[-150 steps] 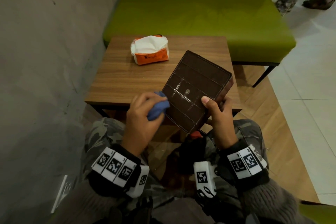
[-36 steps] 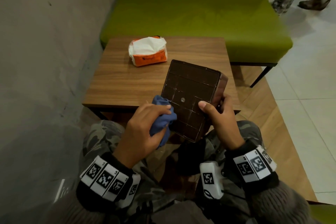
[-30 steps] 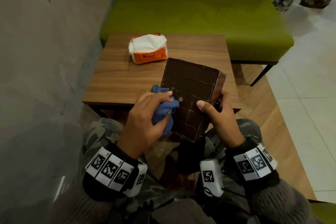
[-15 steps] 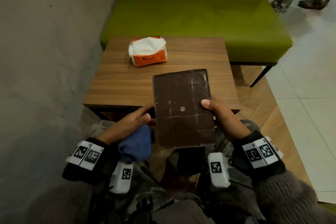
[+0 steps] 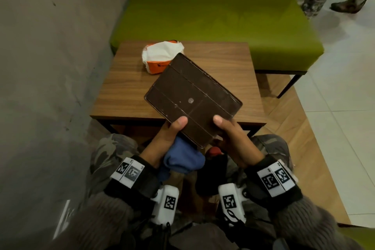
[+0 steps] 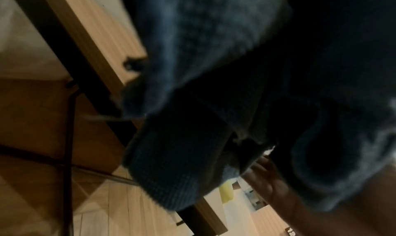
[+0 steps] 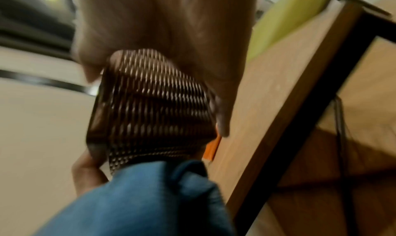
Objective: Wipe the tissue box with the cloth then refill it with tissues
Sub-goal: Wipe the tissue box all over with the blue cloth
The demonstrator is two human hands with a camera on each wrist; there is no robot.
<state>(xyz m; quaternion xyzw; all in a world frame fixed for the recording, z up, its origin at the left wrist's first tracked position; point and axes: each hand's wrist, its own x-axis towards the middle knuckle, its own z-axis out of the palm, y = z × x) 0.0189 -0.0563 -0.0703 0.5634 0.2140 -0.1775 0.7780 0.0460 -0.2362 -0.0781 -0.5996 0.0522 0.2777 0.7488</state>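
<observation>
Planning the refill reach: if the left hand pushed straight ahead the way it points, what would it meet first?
Probably the tissue pack on the table, beyond the tissue box that the left hand already grips; depth is uncertain.

Both hands raised side by side, left hand [image 5: 169, 135] and right hand [image 5: 233, 138] gripping, thumbs on top

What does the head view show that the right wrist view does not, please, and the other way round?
Only the head view shows the whole wooden table, the white top of the tissue pack, and the flat underside of the tissue box. Only the right wrist view shows the box's perforated side. Both show the blue cloth bunched beneath the box, both hands, left and right, gripping it, and the green bench.
</observation>
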